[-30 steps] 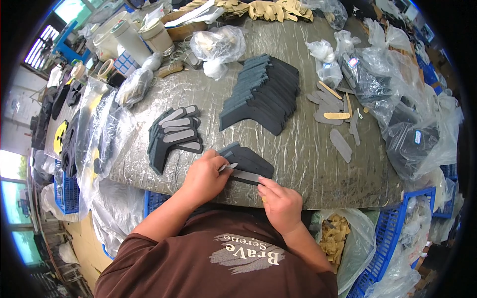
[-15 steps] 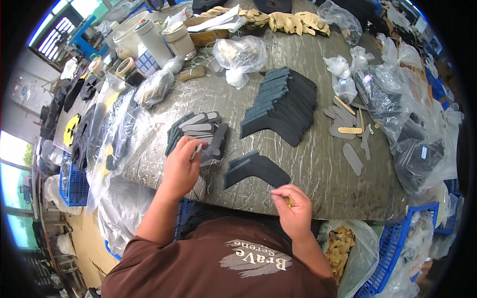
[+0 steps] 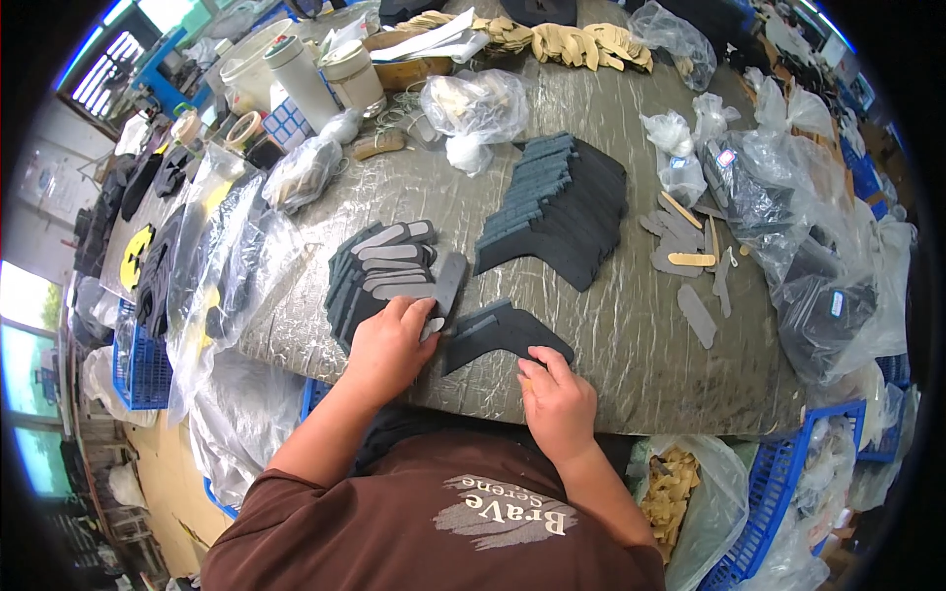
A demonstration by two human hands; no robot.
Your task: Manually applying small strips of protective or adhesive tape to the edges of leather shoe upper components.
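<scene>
My left hand (image 3: 386, 347) is closed on a small light grey piece (image 3: 431, 327), which shows between thumb and fingers. It is at the near right side of a fanned stack of dark pieces (image 3: 347, 291) with rounded grey strips (image 3: 396, 253) on top. One darker grey strip (image 3: 450, 280) lies aslant just beyond my fingertips. To the right, two or so dark angled pieces (image 3: 507, 333) overlap flat on the table. My right hand (image 3: 560, 399) is pinched at their near right end, with a bit of something yellowish at its fingers, mostly hidden.
A large fanned stack of dark angled pieces (image 3: 562, 217) lies farther back. Grey scraps (image 3: 698, 315) and tan sticks (image 3: 692, 260) are to its right, before plastic bags (image 3: 828, 295). Jars (image 3: 353, 79) and bagged parts (image 3: 475, 103) stand behind. Blue crates (image 3: 778, 502) flank the near edge.
My left hand has moved right and nearer, away from the strips, still holding the light grey piece. My right hand has shifted left and slightly forward to the angled pieces.
</scene>
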